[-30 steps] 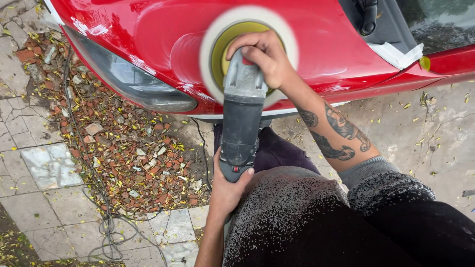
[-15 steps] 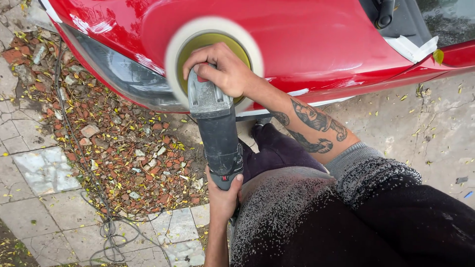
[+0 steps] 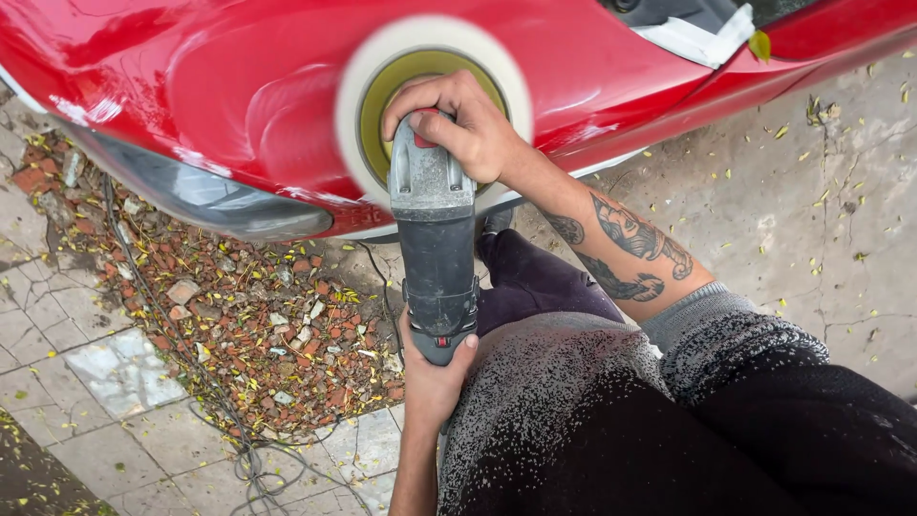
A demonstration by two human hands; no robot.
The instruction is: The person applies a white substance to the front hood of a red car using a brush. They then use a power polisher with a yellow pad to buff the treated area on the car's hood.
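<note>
While the round white pad blurs against the glossy red car, the right hand wraps the grey metal head of the polisher, its grip closed tight over the top with the fingers curled round a small red part. Behind the pad sits a yellow-green backing disc, flat and circular, pressed toward the curved panel above the dark, smooth headlight. Below the head, the polisher narrows into a matte dark-grey plastic body, ribbed at its lower end. The left hand cups that rear end from beneath, its grip closed with the thumb laid up the right side of the casing.

White tape and a yellow leaf lie on the car near the upper right edge of the panel. Under the car, left of the polisher, a rough patch of broken red brick and pale stones is scattered with tiny yellow leaves, and a thin grey cord snakes across it onto cracked grey paving. Right of the polisher the ground is plain concrete. A tattooed forearm leads to a grey cuff and a dark, white-speckled sleeve.
</note>
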